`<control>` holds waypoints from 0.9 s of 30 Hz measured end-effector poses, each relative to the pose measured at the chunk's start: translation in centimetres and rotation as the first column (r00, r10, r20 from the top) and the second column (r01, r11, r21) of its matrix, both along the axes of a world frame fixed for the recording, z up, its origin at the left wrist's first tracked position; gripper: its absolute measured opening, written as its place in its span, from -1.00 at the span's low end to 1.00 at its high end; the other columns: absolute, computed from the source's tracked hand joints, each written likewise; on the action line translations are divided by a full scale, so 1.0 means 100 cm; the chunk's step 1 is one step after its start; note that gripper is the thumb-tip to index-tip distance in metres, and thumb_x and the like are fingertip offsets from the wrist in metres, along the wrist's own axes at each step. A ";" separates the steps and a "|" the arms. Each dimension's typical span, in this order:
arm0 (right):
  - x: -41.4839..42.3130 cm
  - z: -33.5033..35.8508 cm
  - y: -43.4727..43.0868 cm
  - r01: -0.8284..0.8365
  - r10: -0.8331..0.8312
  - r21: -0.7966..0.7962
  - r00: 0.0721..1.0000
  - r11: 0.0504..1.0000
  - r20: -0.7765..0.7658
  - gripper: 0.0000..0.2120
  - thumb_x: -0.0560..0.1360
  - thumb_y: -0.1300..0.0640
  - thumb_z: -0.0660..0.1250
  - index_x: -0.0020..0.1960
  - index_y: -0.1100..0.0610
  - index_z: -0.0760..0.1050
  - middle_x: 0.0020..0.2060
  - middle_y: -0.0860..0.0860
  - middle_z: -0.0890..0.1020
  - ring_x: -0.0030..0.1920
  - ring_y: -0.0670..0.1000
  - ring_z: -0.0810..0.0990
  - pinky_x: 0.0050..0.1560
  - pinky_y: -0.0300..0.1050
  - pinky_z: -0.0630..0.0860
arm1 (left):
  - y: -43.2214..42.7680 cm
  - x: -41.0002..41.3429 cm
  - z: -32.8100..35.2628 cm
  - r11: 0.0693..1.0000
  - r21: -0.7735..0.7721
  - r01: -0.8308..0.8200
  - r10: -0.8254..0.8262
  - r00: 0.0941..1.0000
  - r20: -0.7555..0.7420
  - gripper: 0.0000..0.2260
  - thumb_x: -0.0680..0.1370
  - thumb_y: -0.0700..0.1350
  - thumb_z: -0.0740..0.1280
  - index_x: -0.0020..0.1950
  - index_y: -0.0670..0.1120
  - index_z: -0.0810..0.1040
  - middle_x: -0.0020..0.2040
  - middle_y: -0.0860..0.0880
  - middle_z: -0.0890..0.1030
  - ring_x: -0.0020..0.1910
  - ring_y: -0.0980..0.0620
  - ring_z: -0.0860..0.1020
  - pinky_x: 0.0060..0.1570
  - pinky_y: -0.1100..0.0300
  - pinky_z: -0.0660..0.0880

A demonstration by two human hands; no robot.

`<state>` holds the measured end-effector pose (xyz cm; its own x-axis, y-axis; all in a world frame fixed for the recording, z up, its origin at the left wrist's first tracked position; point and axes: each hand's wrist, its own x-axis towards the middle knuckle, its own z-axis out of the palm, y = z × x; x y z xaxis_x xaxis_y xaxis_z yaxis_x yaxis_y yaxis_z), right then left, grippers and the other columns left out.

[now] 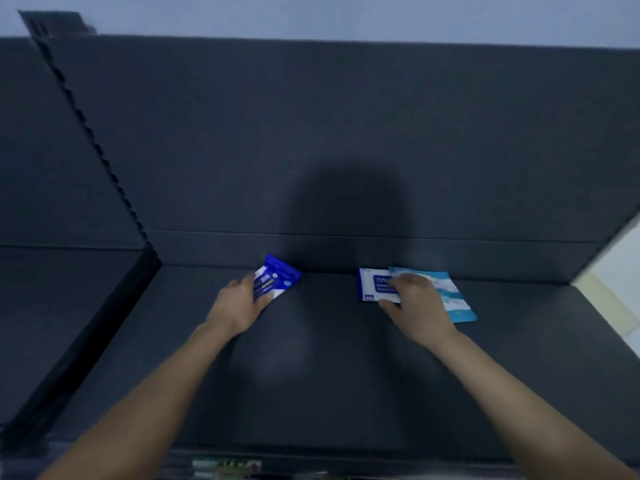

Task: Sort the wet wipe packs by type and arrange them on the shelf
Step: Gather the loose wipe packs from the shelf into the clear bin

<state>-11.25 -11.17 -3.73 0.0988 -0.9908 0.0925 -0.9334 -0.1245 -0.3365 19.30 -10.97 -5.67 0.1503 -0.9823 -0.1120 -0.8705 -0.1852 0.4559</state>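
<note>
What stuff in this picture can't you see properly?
All in the head view:
- Small print on the dark blue pack: blurred, and partly covered by the left hand.
- White pack and light blue pack: the right hand hides their middles. Whether it grips them or just rests on them is unclear.
- Green and white things at the bottom: cut off by the edge, and blurred.

Dim, bluish light here, coming from behind the person, so a big soft shadow (349,209) lands on the dark back panel (207,133). Everything's slightly blurred, fine detail smeared. The wide lens bows the shelf (519,375) edges outward.
</note>
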 end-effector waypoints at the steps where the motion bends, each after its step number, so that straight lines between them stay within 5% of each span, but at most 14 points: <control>1: -0.006 -0.002 -0.007 0.040 -0.037 0.034 0.996 0.999 -0.078 -0.51 0.48 -0.11 0.32 0.34 0.07 0.42 0.27 0.13 0.45 0.34 0.19 0.35 0.33 0.15 0.31 | -0.003 -0.001 -0.003 1.000 0.009 -0.007 0.007 0.999 0.031 -0.43 0.55 0.07 0.32 0.47 -0.13 0.27 0.28 -0.22 0.49 0.23 -0.22 0.44 0.20 0.01 0.41; 4: -0.016 -0.008 -0.025 0.135 -0.097 0.219 0.980 0.966 -0.176 -0.33 0.44 -0.29 0.28 0.46 -0.11 0.19 0.47 0.08 0.18 0.48 0.24 0.04 0.39 0.37 0.05 | -0.010 -0.006 -0.003 0.996 0.053 -0.069 0.062 0.991 0.121 -0.28 0.47 0.13 0.39 0.52 -0.02 0.15 0.34 -0.13 0.44 0.28 -0.23 0.37 0.20 -0.04 0.38; 9: -0.021 -0.023 -0.031 0.092 -0.035 0.308 0.982 0.947 -0.186 -0.27 0.45 -0.30 0.24 0.50 -0.22 -0.01 0.50 0.01 0.14 0.48 0.25 0.07 0.38 0.37 0.09 | -0.017 -0.014 0.006 0.981 0.140 -0.134 0.111 0.980 0.163 -0.39 0.22 0.23 0.50 0.14 -0.02 0.44 0.07 -0.03 0.48 0.17 -0.13 0.43 0.01 0.05 0.33; 12: -0.022 -0.030 -0.017 0.021 0.029 0.232 0.978 0.972 -0.209 -0.35 0.50 -0.24 0.21 0.49 -0.26 0.01 0.53 -0.04 0.11 0.49 0.20 0.08 0.41 0.31 0.10 | -0.024 -0.014 0.001 0.979 0.181 -0.096 0.102 0.994 -0.028 -0.45 0.07 0.29 0.47 -0.11 -0.01 0.51 -0.11 0.05 0.58 -0.08 0.02 0.55 -0.13 0.12 0.46; 16: -0.015 -0.036 0.010 -0.095 0.132 0.197 0.975 0.976 -0.181 -0.40 0.50 -0.29 0.17 0.47 -0.31 0.04 0.53 -0.10 0.12 0.51 0.14 0.05 0.45 0.22 0.05 | -0.026 -0.029 0.006 0.993 0.112 -0.034 0.075 0.920 -0.385 -0.74 0.40 -0.09 0.51 -0.14 -0.23 0.52 -0.30 -0.03 0.59 -0.32 0.01 0.52 -0.38 0.20 0.38; 20: -0.008 -0.032 0.030 -0.212 0.212 0.201 0.977 0.956 0.025 -0.41 0.40 -0.46 0.00 0.35 -0.30 0.32 0.43 -0.17 0.31 0.47 0.04 0.17 0.43 0.18 0.11 | -0.026 -0.050 0.018 0.997 0.069 0.037 0.004 0.854 -0.520 -0.86 0.43 -0.17 0.48 -0.14 -0.20 0.57 -0.24 -0.11 0.65 -0.29 -0.03 0.58 -0.26 0.13 0.47; 23: -0.011 -0.028 0.026 -0.047 0.023 0.066 0.942 0.997 0.334 -0.48 0.46 -0.37 0.12 0.13 -0.05 0.57 0.12 -0.07 0.59 0.20 0.02 0.49 0.23 0.12 0.40 | -0.024 -0.066 0.026 0.989 0.113 0.095 -0.006 0.790 -0.613 -0.83 0.45 -0.19 0.47 -0.03 -0.24 0.58 -0.13 -0.17 0.69 -0.23 -0.06 0.63 -0.16 0.06 0.54; 27: -0.033 -0.028 0.012 0.244 -0.274 0.306 0.960 0.920 0.060 -0.16 0.34 -0.43 0.24 0.45 0.05 0.25 0.41 0.09 0.34 0.42 0.18 0.25 0.37 0.16 0.28 | -0.020 -0.089 0.028 0.970 0.158 0.183 -0.049 0.790 -0.612 -0.79 0.45 -0.16 0.46 -0.01 -0.25 0.56 -0.11 -0.15 0.68 -0.22 -0.01 0.63 -0.18 0.11 0.54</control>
<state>-14.51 -9.97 -6.53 -0.1594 -0.9647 -0.2096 -0.8795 0.2352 -0.4137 10.40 -12.96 -2.89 -0.1268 -0.9339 -0.3343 -0.4543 -0.2449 0.8565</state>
